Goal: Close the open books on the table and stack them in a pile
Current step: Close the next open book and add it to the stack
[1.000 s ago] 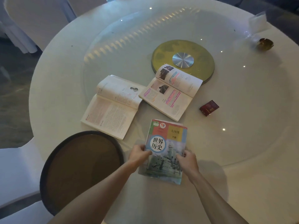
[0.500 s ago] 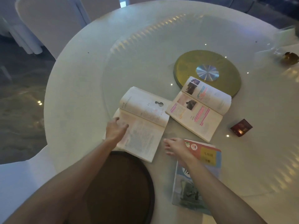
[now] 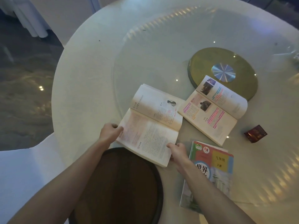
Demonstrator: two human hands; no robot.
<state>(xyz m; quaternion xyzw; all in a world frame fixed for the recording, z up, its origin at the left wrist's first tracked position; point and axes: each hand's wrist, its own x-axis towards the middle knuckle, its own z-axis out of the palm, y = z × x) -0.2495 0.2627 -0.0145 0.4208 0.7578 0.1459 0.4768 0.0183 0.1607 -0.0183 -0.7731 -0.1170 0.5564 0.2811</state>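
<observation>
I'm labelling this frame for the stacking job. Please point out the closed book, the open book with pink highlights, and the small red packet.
closed book (image 3: 215,162), head view, on its front cover.
open book with pink highlights (image 3: 212,110), head view, near its centre fold.
small red packet (image 3: 255,133), head view, on its top face.

- Round white surface (image 3: 90,65) with glass top.
- Two open books: plain open book (image 3: 152,123) near the near edge, illustrated open book (image 3: 213,110) toward the centre.
- Closed book (image 3: 216,167), near edge.
- Small red packet (image 3: 255,133) beside them.
- Gold disc (image 3: 226,65) at centre.

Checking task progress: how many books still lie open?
2. The plain text-page open book, gripped by both hands, lies centre; the colour-illustrated open book lies to its right, overlapping the gold disc.
</observation>
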